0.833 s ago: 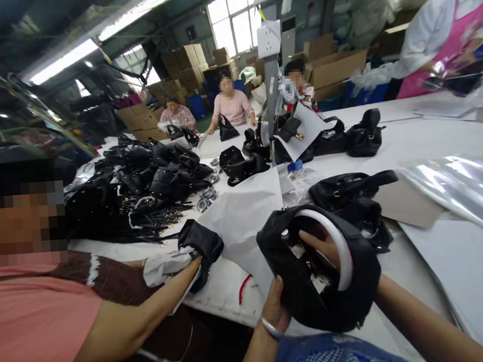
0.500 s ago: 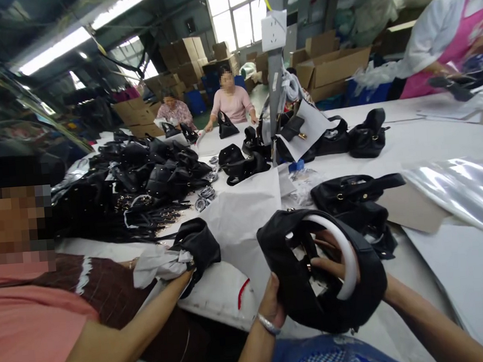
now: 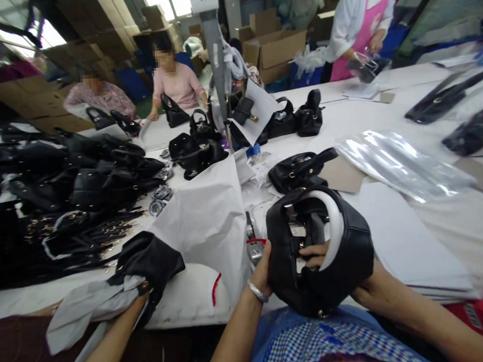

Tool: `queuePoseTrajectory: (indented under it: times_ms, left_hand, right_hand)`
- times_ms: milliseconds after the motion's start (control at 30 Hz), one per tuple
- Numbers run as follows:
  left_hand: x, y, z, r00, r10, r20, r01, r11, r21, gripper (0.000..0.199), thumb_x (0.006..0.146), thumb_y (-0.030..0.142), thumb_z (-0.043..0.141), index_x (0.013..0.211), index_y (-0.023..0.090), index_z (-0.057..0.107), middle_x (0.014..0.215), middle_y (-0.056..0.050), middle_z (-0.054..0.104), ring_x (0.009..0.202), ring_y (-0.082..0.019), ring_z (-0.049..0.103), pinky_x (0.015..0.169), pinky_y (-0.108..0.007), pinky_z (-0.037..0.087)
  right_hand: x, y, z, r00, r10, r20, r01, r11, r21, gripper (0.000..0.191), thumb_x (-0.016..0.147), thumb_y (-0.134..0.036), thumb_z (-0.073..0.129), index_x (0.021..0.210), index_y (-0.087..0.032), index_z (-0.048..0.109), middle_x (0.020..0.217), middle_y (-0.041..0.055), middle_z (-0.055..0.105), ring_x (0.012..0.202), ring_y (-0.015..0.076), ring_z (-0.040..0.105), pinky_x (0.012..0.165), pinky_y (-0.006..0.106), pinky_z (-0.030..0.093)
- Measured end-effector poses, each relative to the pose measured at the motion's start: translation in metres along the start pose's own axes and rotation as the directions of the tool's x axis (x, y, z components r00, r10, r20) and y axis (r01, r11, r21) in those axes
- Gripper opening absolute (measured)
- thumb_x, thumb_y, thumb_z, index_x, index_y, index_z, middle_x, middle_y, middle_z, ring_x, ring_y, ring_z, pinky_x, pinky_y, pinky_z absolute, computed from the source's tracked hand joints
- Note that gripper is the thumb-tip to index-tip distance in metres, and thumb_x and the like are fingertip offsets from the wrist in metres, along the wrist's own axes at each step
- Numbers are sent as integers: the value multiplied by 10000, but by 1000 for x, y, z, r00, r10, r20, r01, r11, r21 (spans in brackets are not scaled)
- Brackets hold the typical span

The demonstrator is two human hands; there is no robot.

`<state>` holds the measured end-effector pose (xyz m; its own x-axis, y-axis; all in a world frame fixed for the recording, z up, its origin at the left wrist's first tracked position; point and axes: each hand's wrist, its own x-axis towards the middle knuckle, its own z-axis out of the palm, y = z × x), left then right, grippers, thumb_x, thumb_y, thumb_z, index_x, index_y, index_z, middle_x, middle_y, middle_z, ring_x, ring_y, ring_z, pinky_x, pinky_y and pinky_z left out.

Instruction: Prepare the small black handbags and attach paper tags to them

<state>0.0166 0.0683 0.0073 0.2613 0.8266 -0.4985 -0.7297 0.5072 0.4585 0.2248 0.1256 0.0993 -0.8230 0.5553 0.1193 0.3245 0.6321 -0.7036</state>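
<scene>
A black handbag (image 3: 356,233) is held up in front of me at the table's near edge, its opening facing me. A white curved band (image 3: 334,224) runs along the inner side of its handle. My left hand (image 3: 263,270) is closed on the bag's left side, with a silver bangle at the wrist. My right hand (image 3: 315,253) reaches through from the right, and its fingers show in the opening beside a small gold fitting. The bag hides most of that hand. White paper or lining shows inside. Another black handbag (image 3: 296,170) lies just beyond.
A co-worker's hand at left holds a black bag (image 3: 150,259) with grey-white paper (image 3: 93,307). A heap of black bags (image 3: 79,165) covers the left side. Clear plastic sheets (image 3: 401,161) and white sheets (image 3: 406,235) lie right. A post (image 3: 216,67) stands mid-table; other people sit or stand beyond.
My view has swung right and down, so the scene shifts left. The handbag stays in both my hands, turned slightly. The person in the pink apron now shows more fully.
</scene>
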Motion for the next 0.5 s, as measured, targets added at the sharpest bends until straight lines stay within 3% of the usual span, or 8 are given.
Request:
queuePoseTrajectory:
  times_ms: [100,233,300,367,433,500]
  left_hand:
    - [20,-11,13,993,-105,57,106,994,-17,628,823,595,496,1190,96,602,1164,-133,650,1153,-250,566,1071,-377,379]
    - [57,-37,28,978,-188,94,179,979,96,616,822,592,500,1200,115,599,1202,-126,630,1170,-254,553,1074,-379,372]
    - [83,-54,28,982,-166,93,144,968,204,604,830,583,491,1219,131,585,1221,-122,619,1169,-261,552,1074,-407,362]
    - [110,-69,23,996,-63,67,33,925,378,545,843,544,495,1194,141,603,1237,-109,610,1181,-257,540,1087,-419,335]
    - [134,-82,17,996,85,17,-79,801,593,449,853,471,514,1146,152,631,1242,-93,608,1198,-241,522,1102,-407,307]
    - [147,-90,16,980,201,-12,-115,611,783,363,853,387,529,1115,166,645,1210,-86,627,1182,-227,529,1093,-400,316]
  right_hand:
    - [-42,-8,-10,982,179,-58,-178,984,32,524,816,-193,548,1326,-271,463,1322,77,535,1232,270,477,1048,444,392]
    - [-91,-1,1,887,422,-189,-396,904,162,600,781,-291,630,1344,-224,437,1249,115,584,1179,303,518,999,451,437]
    - [-104,14,14,820,501,-278,-462,865,194,509,789,-308,618,1274,-205,507,1180,118,622,1113,301,564,953,446,470]
    - [-110,36,29,780,526,-339,-491,850,191,406,796,-311,605,1185,-196,570,1108,113,650,1055,293,593,921,443,487]
    - [-114,60,45,810,486,-327,-444,874,199,314,816,-290,571,1116,-204,602,1066,98,657,1032,274,598,927,435,481]
    - [-118,82,59,861,428,-276,-373,899,231,239,849,-256,498,1052,-226,621,1029,78,657,1009,251,600,939,435,472]
